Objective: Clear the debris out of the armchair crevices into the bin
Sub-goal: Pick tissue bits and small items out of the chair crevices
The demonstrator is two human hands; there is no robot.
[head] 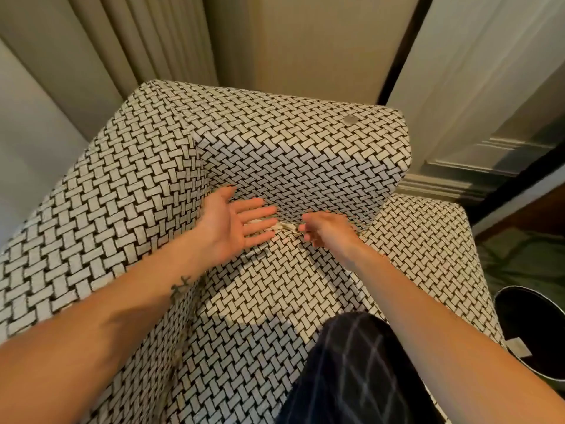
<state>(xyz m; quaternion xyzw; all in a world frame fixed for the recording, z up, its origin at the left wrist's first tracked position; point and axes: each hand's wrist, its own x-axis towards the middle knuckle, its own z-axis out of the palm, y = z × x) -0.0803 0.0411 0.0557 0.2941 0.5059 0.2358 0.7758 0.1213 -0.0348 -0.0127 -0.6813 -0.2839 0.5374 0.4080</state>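
The armchair (pixel 293 154) is covered in a black-and-white woven pattern. In the crevice where its backrest meets the seat lie small pale scraps of debris (pixel 286 226). My left hand (pixel 235 228) lies palm up and flat on the seat, fingers spread, their tips touching the scraps. My right hand (pixel 325 229) is just right of the debris, fingers curled and pinching toward it; whether it grips a scrap is unclear. The black bin (pixel 532 328) stands on the floor at the right of the chair, partly cut off by the frame edge.
A small grey round disc (pixel 350 119) sits on top of the backrest. Curtains (pixel 146 41) hang behind the chair. My knee in dark checked trousers (pixel 357 371) rests on the seat. A white paper piece (pixel 518 347) lies inside the bin's rim.
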